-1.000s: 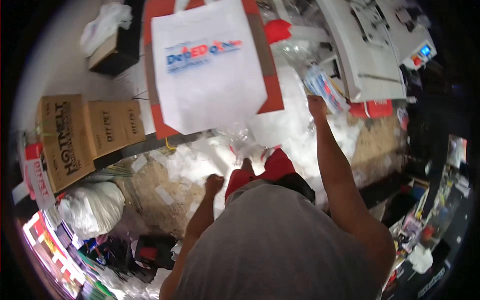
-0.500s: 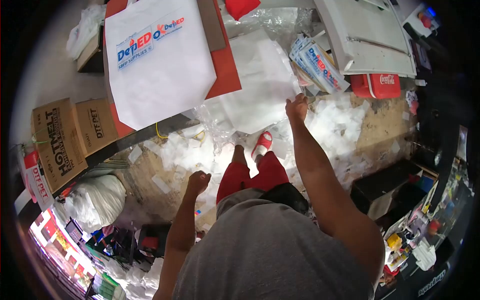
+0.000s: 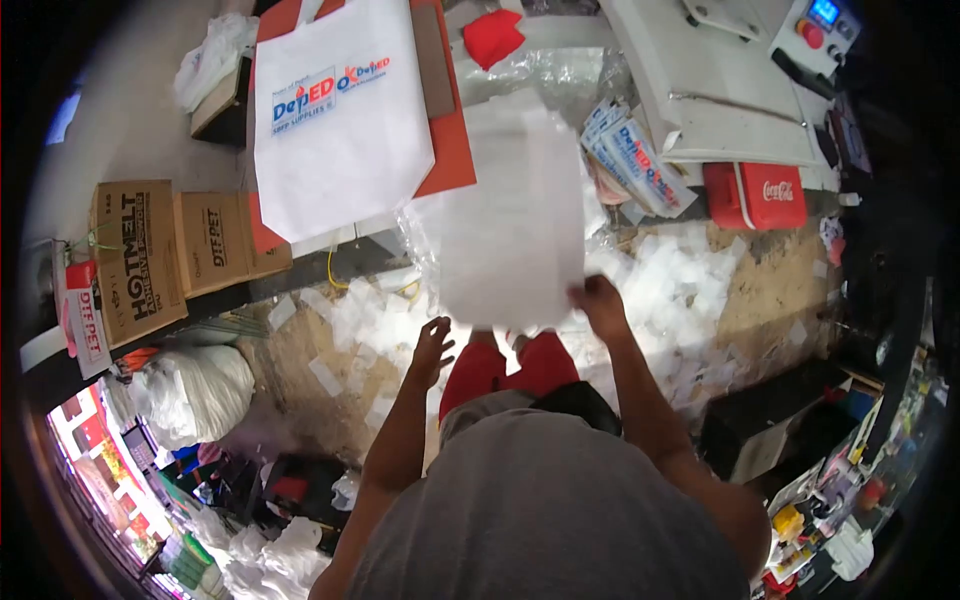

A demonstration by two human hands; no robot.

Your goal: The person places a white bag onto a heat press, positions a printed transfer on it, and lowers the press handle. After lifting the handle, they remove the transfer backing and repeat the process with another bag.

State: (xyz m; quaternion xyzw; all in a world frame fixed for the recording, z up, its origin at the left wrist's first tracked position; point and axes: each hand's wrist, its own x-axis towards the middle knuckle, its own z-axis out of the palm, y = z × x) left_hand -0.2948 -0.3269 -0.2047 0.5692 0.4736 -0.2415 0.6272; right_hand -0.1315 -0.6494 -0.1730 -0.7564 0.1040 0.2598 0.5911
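Observation:
A blank white bag [image 3: 510,220] hangs in front of my legs, its upper part over the table edge. My right hand [image 3: 602,308] is closed on the bag's lower right edge. Near the lower left corner, my left hand [image 3: 432,352] has its fingers apart and holds nothing; a small gap seems to separate it from the bag. A printed white tote bag [image 3: 345,170] with DepED lettering lies flat on a red-orange board [image 3: 450,150] to the left. Clear plastic wrap [image 3: 420,240] shows behind the blank bag.
Printed transfer sheets [image 3: 640,165] lie right of the bag, beside a white press machine [image 3: 720,100]. A red Coca-Cola cooler [image 3: 755,195] stands below the machine. Cardboard boxes [image 3: 140,260] are at left. White scraps [image 3: 690,270] litter the floor. A red cloth [image 3: 493,38] lies at the back.
The blank bag has come toward me, drawn by my right hand, and now covers my foot. My left hand has risen toward its lower left corner and its fingers have spread.

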